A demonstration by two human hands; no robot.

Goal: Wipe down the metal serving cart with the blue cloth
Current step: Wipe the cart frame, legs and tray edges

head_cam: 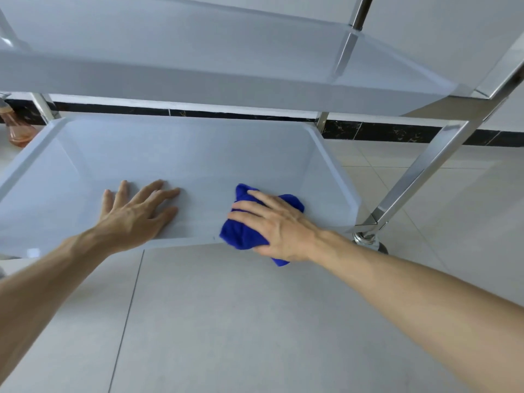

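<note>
Serving cart (419, 168): standing on the floor, with polished metal posts and pale tray shelves; only part of it is showing.
Lower tray (181, 154): sitting low in the cart, its near rim running across the middle of the view, its raised walls sloping outward.
Upper tray (198, 78): hanging above the lower tray, filling the far top of the view.
Blue cloth (241, 231): lying bunched on the near right part of the lower tray, draping over the near rim, with one corner hanging below it.
Right hand (279, 225): lying on top of the blue cloth, fingers spread and nearly straight, pressing it against the tray.
Left hand (136, 211): resting flat on the lower tray's floor, left of the cloth and apart from it, fingers spread wide, holding nothing.
Caster wheel (370, 241): sitting under the near right corner of the cart, touching the floor.
Spray bottle (17, 129): standing at the far left beyond the tray, translucent with pinkish liquid, partly cut off by the frame.
Floor (255, 321): light grey tiles, running under the cart.
Skirting (397, 131): dark band lining the base of the far wall.
</note>
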